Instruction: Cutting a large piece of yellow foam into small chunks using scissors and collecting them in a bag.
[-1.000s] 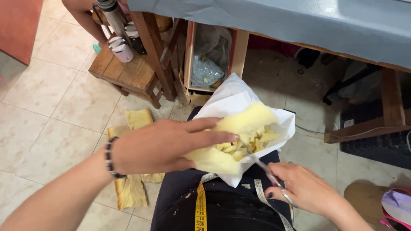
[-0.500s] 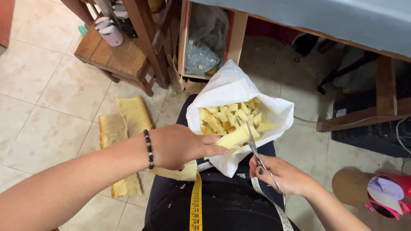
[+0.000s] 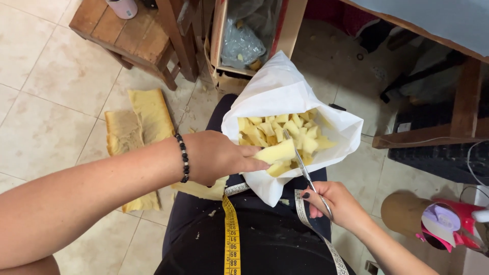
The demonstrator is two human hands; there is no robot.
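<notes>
on my lap sits a white bag (image 3: pixel 277 91), open at the top and full of small yellow foam pieces (image 3: pixel 275 130), with 2 flat slabs of yellow foam (image 3: pixel 137 119) lying on the tiled floor to the left near a wooden stool (image 3: pixel 127 38). my left hand (image 3: pixel 216 157) has its fingers closed around a foam strip (image 3: pixel 275 152), holding it over the near edge of the bag. my right hand (image 3: pixel 331 203), just right of the yellow tape measure (image 3: pixel 232 234), is curled tight through the handles of scissors (image 3: pixel 300 163), whose blades meet the strip's far end.
</notes>
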